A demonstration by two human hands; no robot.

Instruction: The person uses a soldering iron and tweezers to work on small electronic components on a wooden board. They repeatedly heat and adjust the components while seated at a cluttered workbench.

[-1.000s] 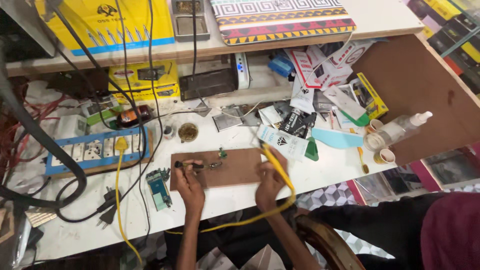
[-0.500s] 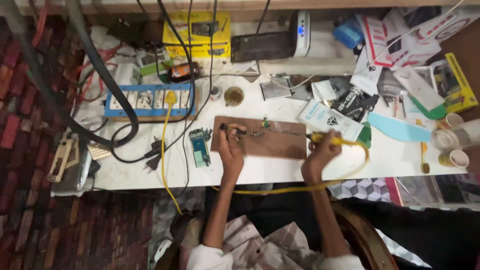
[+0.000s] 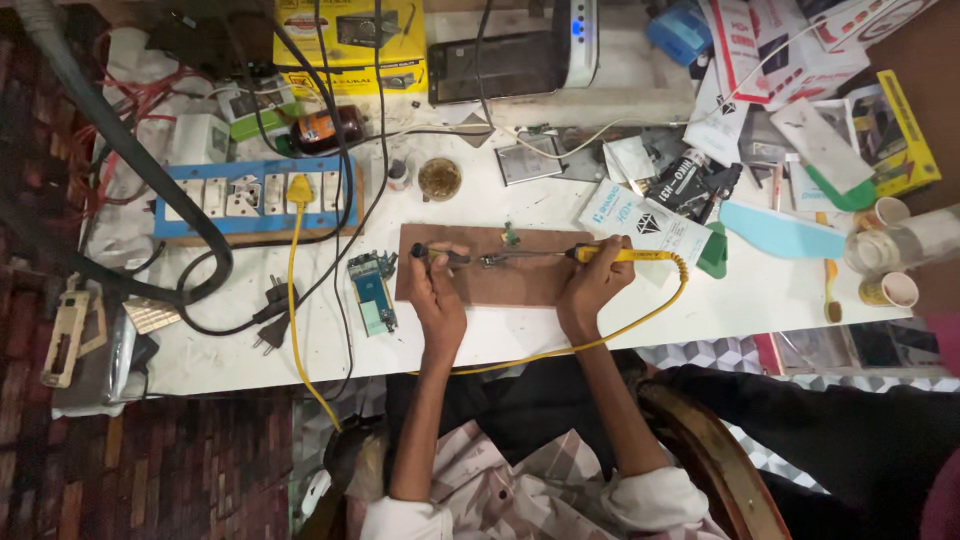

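Note:
A brown wooden board (image 3: 520, 285) lies on the white table (image 3: 240, 345) in front of me. My right hand (image 3: 592, 285) grips a yellow-handled soldering iron (image 3: 625, 256), its tip pointing left over the board. My left hand (image 3: 437, 292) holds a thin dark tool (image 3: 440, 255) pointing right. The two tips meet at a small metal part (image 3: 492, 260) near the board's top edge. A yellow cord (image 3: 640, 318) runs from the iron round my right wrist and off the table's front edge.
A green circuit board (image 3: 372, 292) lies left of the wooden board. A blue power strip (image 3: 250, 198) with a yellow plug sits at left, black cables and plugs (image 3: 272, 318) below it. A small round tin (image 3: 439, 178), boxes, packets and paper cups (image 3: 888, 290) crowd the back and right.
The view has swung and closed in on the table. Both hands stay on the board with the iron and the dark tool held tip to tip.

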